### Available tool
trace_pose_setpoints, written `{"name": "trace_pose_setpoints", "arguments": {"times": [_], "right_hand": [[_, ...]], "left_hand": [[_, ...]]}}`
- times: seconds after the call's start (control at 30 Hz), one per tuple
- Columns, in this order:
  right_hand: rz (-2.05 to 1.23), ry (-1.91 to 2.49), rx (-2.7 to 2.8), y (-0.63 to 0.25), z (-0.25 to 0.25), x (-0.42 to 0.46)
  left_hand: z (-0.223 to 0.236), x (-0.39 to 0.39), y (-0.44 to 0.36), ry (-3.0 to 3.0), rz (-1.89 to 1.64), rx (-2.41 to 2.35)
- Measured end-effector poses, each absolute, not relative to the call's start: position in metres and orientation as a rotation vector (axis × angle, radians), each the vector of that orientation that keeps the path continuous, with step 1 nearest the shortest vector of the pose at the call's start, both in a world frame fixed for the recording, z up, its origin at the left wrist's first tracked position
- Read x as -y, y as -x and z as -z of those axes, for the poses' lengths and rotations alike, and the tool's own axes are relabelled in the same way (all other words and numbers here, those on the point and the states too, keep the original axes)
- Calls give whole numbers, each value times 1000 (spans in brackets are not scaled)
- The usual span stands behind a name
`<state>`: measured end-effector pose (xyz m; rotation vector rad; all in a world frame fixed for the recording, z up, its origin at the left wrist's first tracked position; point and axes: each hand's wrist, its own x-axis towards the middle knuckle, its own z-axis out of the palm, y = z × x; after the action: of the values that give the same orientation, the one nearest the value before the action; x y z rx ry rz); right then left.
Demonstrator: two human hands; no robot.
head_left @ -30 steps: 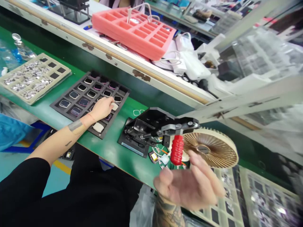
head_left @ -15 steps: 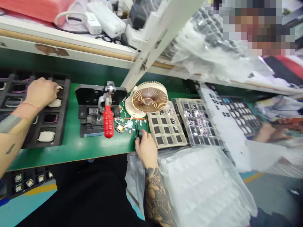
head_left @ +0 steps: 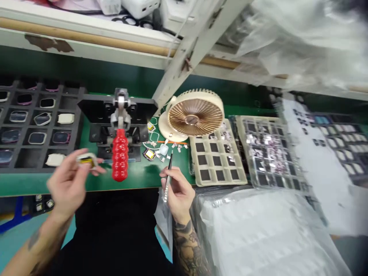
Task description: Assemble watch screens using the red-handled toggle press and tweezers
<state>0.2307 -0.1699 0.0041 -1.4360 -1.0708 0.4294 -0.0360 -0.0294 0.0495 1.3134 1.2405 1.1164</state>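
Observation:
My left hand (head_left: 66, 181) pinches a small flat component with a yellow label (head_left: 86, 161) between thumb and fingertips, just in front of the black foam tray (head_left: 37, 165). That tray holds several rounded-square frames in its cells. My right hand (head_left: 179, 193) grips slim black tweezers (head_left: 168, 177), tips pointing up and clear of the green bench top (head_left: 143, 180). To the right of my left hand stands a black toggle clamp fixture (head_left: 119, 111) with a red ribbed handle (head_left: 120, 155).
A cream desk fan (head_left: 195, 117) stands behind scattered small parts (head_left: 163, 149). A beige tray (head_left: 217, 161) and a clear tray of shiny pieces (head_left: 268, 151) lie to the right. A plastic-wrapped stack (head_left: 264, 234) sits at the front right, below a white-edged shelf (head_left: 86, 40).
My left hand has left the black tray and come forward, holding the yellow-labelled component. My right hand has lifted off the bench with the tweezers. The view has shifted slightly.

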Motion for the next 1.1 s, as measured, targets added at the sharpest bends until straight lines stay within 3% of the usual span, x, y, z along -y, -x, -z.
{"name": "trace_pose_setpoints", "arguments": {"times": [0.3,0.47,0.9,1.1], "right_hand": [[-378,1584,1162,-205,4,146],[-560,1309,957,-174,-9,136],[-472,1274,1018,-153,-6,127],[-820,1255,746,-154,-5,118]], "left_hand": [[-13,46,8,-1014,-795,-964],[-16,55,4,-1132,-763,-975],[-23,59,3,-1186,-763,-943],[-20,58,5,-1171,-771,-918]]}}
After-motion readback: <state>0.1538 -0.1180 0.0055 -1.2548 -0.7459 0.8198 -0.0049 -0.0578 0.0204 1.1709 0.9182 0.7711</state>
